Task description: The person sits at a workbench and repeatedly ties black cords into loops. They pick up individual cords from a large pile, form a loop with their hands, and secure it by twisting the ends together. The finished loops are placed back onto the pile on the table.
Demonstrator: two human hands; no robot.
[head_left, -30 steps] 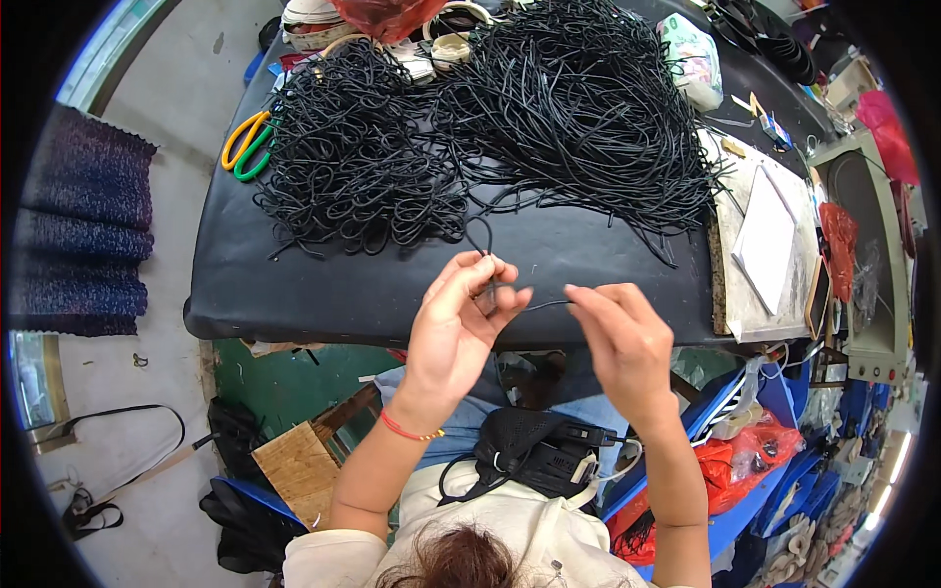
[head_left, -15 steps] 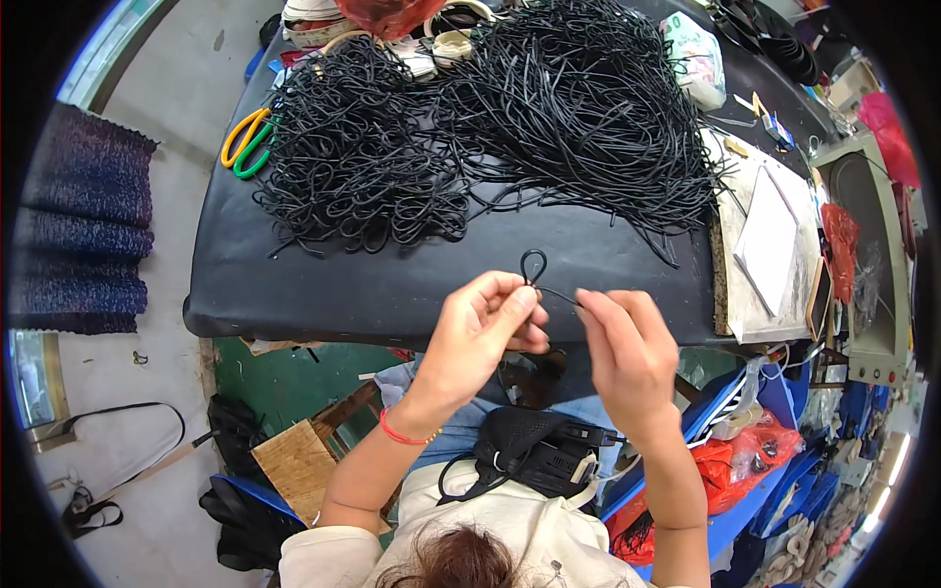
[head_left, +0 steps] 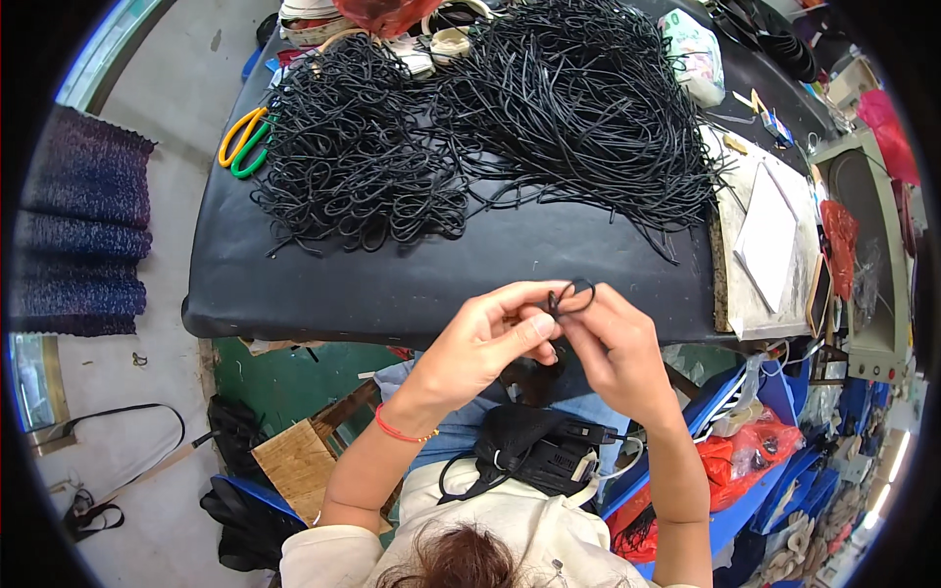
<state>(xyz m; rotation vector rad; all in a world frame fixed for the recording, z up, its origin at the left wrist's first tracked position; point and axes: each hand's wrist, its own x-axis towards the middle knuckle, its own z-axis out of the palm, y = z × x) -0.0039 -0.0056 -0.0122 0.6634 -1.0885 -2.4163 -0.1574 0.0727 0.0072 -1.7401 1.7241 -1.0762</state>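
Head view. 1 black cord (head_left: 553, 305) is held between 2 bare hands, above the near edge of the black-covered desk (head_left: 372, 294) and in front of the person's body. The left hand (head_left: 482, 343) pinches the cord between thumb and fingers at the crossing; the right hand (head_left: 616, 348) grips it there too, thumb against forefinger, so the 2 sets of fingertips nearly meet. Part of the crossing is hidden, and whether an end passes through it cannot be told.

For good working, the left pinch would best stay firm on the crossing while the right fingers draw the cord evenly – too slack a hold could let the loop slip open.

The small loop rises from the crossing toward the upper right, leaning over the right forefinger. The cord is bent, so no single long axis applies; the loop's own axis runs obliquely, away from the person and rightward. Beyond lie 2 cord heaps – a left heap (head_left: 358, 147) and a larger right heap (head_left: 588, 113).
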